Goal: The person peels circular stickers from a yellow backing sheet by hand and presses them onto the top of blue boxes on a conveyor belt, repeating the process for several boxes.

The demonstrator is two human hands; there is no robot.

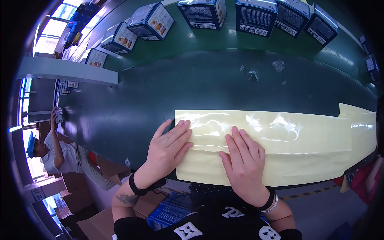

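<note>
A long pale-yellow glossy sheet (pixel 304 164) lies along the near edge of the dark green table, with shiny clear film or wrinkled gloss over its upper part. My left hand (pixel 166 150) rests at the sheet's left end, fingers stretched out and fingertips on its surface. To its right, my right hand (pixel 244 160) lies flat on the middle of the sheet, fingers extended. Neither hand grips anything. A second pale-yellow piece (pixel 364 128) shows under or beside the sheet's right end. Whether these are one layer or several, I cannot tell.
Several blue-and-white boxes (pixel 256 20) stand in a row along the far side. Bits of crumpled clear plastic (pixel 253 76) lie on the dark table (pixel 140 92). A grey beam (pixel 72 72) crosses the left side. A person in a blue cap (pixel 60 152) handles a box farther left.
</note>
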